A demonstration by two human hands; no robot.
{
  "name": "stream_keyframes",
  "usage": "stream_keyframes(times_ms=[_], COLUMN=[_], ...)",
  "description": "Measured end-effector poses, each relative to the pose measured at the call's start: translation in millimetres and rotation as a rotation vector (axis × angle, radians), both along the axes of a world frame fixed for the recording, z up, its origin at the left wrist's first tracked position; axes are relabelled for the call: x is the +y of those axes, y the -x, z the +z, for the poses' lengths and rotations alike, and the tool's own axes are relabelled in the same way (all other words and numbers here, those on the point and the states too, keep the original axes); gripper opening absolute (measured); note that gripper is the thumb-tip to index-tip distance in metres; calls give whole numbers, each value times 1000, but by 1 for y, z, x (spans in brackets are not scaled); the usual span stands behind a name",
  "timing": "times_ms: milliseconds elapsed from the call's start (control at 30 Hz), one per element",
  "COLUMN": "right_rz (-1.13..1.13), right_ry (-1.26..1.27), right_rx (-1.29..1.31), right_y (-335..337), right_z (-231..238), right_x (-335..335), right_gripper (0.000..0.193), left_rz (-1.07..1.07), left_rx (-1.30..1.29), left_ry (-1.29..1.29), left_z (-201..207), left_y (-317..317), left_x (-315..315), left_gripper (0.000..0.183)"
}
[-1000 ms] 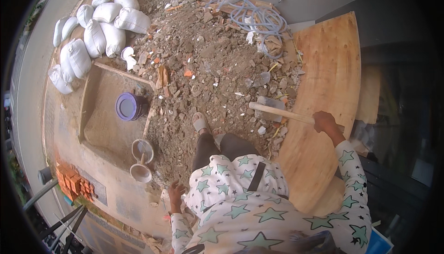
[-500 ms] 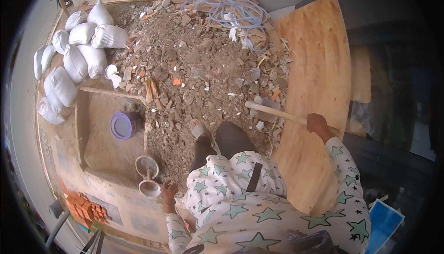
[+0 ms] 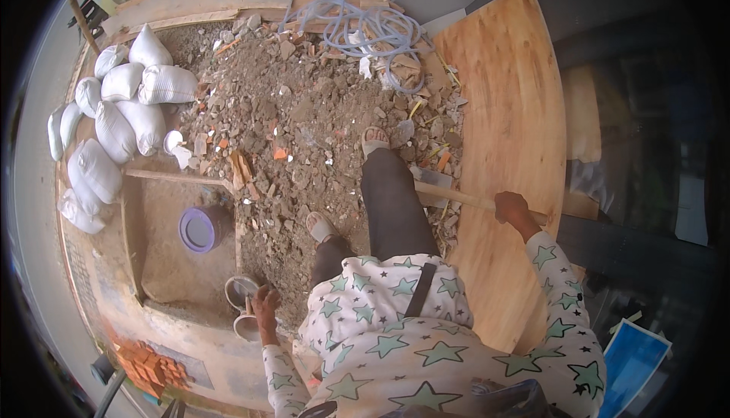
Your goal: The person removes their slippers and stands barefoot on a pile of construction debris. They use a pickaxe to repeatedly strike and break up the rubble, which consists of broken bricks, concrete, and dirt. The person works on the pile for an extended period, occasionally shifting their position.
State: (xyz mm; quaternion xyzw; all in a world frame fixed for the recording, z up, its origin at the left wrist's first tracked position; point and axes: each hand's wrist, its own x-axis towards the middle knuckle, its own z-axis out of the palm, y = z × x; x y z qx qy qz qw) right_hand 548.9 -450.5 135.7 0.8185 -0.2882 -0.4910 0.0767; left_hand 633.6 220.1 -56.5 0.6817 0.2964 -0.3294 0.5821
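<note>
In my right hand (image 3: 513,209) is the wooden handle (image 3: 477,200) of what looks like a hoe, slanting across a plywood sheet. Its far end passes behind my right leg, beside a flat grey piece (image 3: 437,177) that looks like the blade. My left hand (image 3: 265,308) hangs low at my left side with its fingers apart and nothing in them. Close by it in the picture are two round, pale-rimmed vessels (image 3: 230,290), partly covered by my fingers; I cannot tell whether they touch. My sandalled feet (image 3: 375,141) stand on a heap of soil and rubble (image 3: 304,125).
Full white sacks (image 3: 115,130) are piled at the left. A purple-rimmed bucket (image 3: 199,229) stands inside a low-walled box (image 3: 163,277). A clear hose (image 3: 357,26) lies coiled at the back. Plywood (image 3: 506,91) borders the rubble on the right; orange bricks (image 3: 152,365) lie lower left.
My right foot has stepped forward onto the rubble, its leg now covering the handle's far end. My left hand has risen slightly beside the round vessels. My right hand keeps its grip.
</note>
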Motion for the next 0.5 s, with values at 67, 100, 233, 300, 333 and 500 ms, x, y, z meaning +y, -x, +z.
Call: stream_keyframes(times_ms=[67,100,233,300,333,500], right_rz=[-17,-26,-20,-13,-25,-10], right_ry=[-22,-34,-53,-48,-48,3], right_rx=[47,72,87,80,87,39], right_y=[2,2,2,8,9,14], right_z=[-1,0,2,-7,-5,-11], right_x=[-8,-10,-26,-33,-29,-24], right_gripper=[31,31,32,33,33,32], left_rz=[-26,-18,10,-41,-67,-190], left_rx=[12,-5,28,58,29,-63], left_ry=[-36,-12,-19,26,-11,-38], left_z=[-2,-5,-20,-24,-11,15], left_y=[-1,3,8,1,-4,-43], left_x=[-9,-8,-11,-1,0,35], left_gripper=[43,43,43,44,44,46])
